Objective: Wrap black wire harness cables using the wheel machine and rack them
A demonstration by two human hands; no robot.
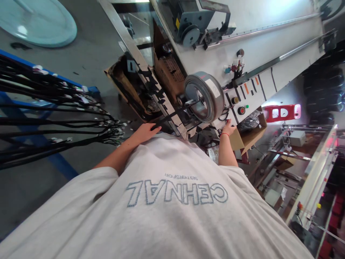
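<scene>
left hand fingers together, flat on black strap; right hand fingers touch the panel, spread unclear.

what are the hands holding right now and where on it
The left hand rests on a black strap near its lower end; whether the fingers close around it cannot be told. The right hand touches the machine's control panel, gripping nothing visible.

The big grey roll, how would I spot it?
Find the slanted white machine panel. At its lower end, above the right hand, sits the grey roll. It is the only large open ring there, far bigger than the small buttons beside it.
</scene>
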